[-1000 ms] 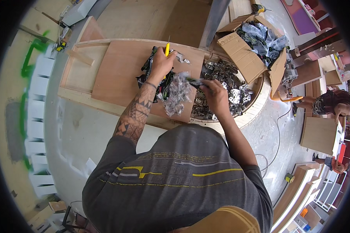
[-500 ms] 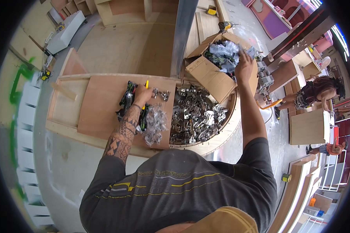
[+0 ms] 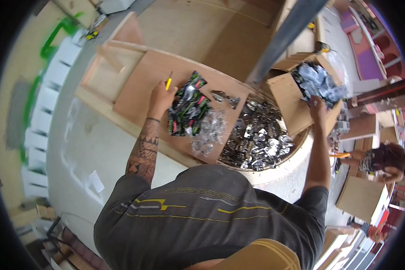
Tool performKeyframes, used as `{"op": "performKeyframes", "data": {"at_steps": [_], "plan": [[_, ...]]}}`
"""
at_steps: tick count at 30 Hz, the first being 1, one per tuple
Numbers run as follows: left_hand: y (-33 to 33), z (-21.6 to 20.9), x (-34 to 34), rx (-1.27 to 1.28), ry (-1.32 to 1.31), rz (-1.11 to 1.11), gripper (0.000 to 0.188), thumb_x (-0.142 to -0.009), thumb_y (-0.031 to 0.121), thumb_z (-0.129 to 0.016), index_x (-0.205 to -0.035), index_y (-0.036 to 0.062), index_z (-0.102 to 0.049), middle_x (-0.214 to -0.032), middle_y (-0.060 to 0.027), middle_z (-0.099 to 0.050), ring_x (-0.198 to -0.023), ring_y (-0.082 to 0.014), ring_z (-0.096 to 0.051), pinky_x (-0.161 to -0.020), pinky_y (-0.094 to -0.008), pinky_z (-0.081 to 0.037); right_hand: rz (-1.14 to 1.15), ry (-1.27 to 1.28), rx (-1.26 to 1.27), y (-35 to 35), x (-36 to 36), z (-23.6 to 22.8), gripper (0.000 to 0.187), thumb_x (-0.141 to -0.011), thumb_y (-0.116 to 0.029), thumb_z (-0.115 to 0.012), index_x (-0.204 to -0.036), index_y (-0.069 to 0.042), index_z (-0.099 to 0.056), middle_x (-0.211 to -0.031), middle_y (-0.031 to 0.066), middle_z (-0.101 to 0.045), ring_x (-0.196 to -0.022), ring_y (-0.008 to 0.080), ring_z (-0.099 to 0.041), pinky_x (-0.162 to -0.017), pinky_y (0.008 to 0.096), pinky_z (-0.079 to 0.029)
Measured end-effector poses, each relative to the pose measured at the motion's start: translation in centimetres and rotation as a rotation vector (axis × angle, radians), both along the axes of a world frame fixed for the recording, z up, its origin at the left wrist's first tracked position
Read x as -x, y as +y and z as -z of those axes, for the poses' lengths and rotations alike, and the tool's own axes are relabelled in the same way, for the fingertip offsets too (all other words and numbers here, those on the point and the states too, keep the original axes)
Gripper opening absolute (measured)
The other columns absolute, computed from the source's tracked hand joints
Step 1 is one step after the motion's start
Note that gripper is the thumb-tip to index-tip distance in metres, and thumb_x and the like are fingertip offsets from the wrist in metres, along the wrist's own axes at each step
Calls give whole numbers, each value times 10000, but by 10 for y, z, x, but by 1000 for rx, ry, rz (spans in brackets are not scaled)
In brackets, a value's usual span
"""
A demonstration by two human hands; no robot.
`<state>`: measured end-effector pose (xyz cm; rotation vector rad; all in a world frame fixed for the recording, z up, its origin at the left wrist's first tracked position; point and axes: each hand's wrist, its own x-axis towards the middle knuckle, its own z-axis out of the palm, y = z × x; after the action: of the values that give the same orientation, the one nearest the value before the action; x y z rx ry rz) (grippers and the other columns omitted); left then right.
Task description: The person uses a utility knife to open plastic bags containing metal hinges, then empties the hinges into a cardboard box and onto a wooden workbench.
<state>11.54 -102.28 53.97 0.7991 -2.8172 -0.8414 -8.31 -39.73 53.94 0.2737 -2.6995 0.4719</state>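
My left hand [image 3: 160, 100] is closed round a yellow utility knife [image 3: 168, 84], its thin blade pointing away from me. Just right of that hand lies a pile of black packets with green and pink marks [image 3: 187, 110] on a brown board [image 3: 135, 94]. Crumpled clear plastic wrappers [image 3: 210, 130] lie against the pile, and a few loose metal hinges [image 3: 227, 98] rest beyond them. My right hand [image 3: 318, 108], fingers curled, is at the near side of greyish plastic bags [image 3: 317, 78] in an open cardboard box [image 3: 289, 96]. What its fingertips hold is hidden.
Shiny metal hinges [image 3: 256, 139] fill a round-ended wooden compartment between board and box. A grey metal post [image 3: 283, 42] rises behind it. A drill [image 3: 321, 47] lies beyond the box. At the far right another person [image 3: 384, 162] bends beside a wooden cabinet [image 3: 362, 193].
The whole view has turned and shifted. My left hand, still with the knife, has moved off the packets to their left side. My right hand has drawn back to the bags' near edge.
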Motion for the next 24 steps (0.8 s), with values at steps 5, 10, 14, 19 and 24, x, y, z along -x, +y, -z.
{"op": "performKeyframes", "data": {"at_steps": [5,10,14,19,24], "plan": [[7,-2,2,-123,-97,156,525,-874,388,-782,-1159,-37,-665,-1121,-294,-714,-1080,-450,-689,-914,-509,-550,161,52,-78,-12,-32,-27,155,-972,-253,-668,-1082,-209,-767,-1200,61,-749,-1172,305,-682,-1102,773,-259],[-7,37,13,-240,38,181,383,-888,324,-778,-1082,-1,-718,-1032,-220,-754,-998,-368,-734,-870,-442,-569,-6,286,28,-60,-80,-57,125,-925,-149,-719,-1044,-131,-753,-1178,97,-738,-1098,338,-689,-1090,577,-403],[3,-6,-12,-249,320,172,267,-933,251,-743,-1048,11,-721,-971,-188,-753,-905,-334,-732,-816,-415,-569,-273,161,251,-147,-142,-67,201,-901,9,-733,-1097,-32,-743,-1149,156,-727,-1042,313,-705,-937,413,-544],[61,-70,-32,-515,366,259,270,-985,245,-719,-1086,-3,-686,-868,-97,-712,-762,-209,-696,-712,-339,-554,-254,-632,1184,-256,-187,-52,395,-1049,-254,-664,-1341,8,-617,-1164,119,-700,-1104,202,-671,-1007,408,-532],[128,-71,-71,-945,267,360,249,-1001,227,-728,-1100,5,-670,-835,-23,-670,-659,-95,-630,-654,-267,-528,-286,-910,1944,-313,-189,-52,278,-1069,-309,-635,-1200,-65,-664,-1061,53,-723,-951,148,-673,-901,360,-557]]}}
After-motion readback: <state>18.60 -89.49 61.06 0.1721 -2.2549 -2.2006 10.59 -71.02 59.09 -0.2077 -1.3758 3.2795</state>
